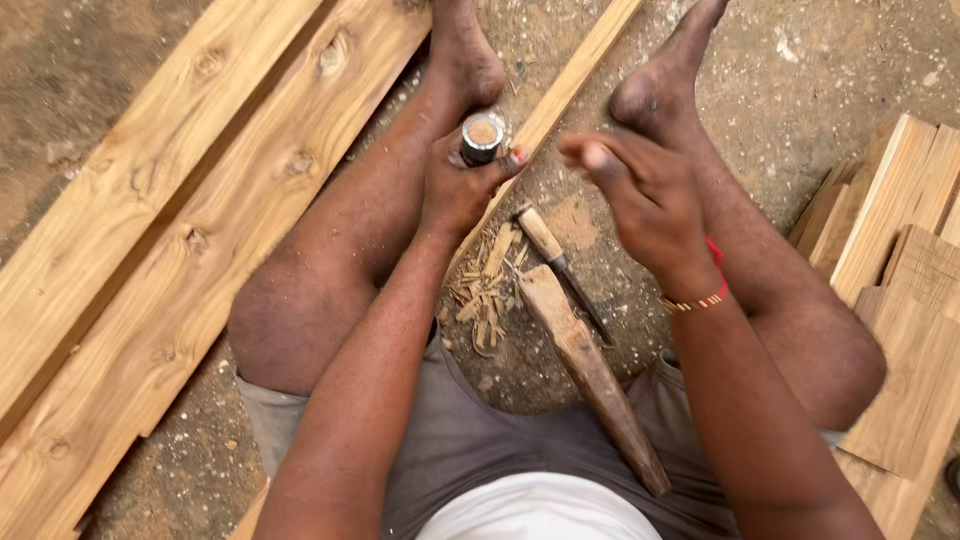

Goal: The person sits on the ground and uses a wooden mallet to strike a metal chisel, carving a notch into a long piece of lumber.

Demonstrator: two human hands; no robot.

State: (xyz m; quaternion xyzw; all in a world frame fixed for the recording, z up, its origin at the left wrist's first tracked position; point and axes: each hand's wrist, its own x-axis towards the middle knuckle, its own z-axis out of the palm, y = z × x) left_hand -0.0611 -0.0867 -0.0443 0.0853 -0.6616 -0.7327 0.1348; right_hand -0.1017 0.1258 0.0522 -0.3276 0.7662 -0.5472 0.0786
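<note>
I sit on sandy ground with my legs apart. My left hand (pixel 458 185) is closed around an upright chisel handle with a metal ring on top (pixel 482 138), set against a narrow wooden strip (pixel 565 85) that runs diagonally between my feet. My right hand (pixel 640 195) hovers beside it, fingers loosely curled and apart, holding nothing. A second chisel (pixel 560 265) lies on the ground below my hands. A wooden mallet (pixel 590 370) rests on the ground between my thighs. Wood chips (pixel 488 290) lie beside the strip.
Two wide knotty planks (pixel 180 230) lie diagonally at the left. A stack of short boards (pixel 905 260) sits at the right edge. My bare feet (pixel 465 60) rest near the top, either side of the strip.
</note>
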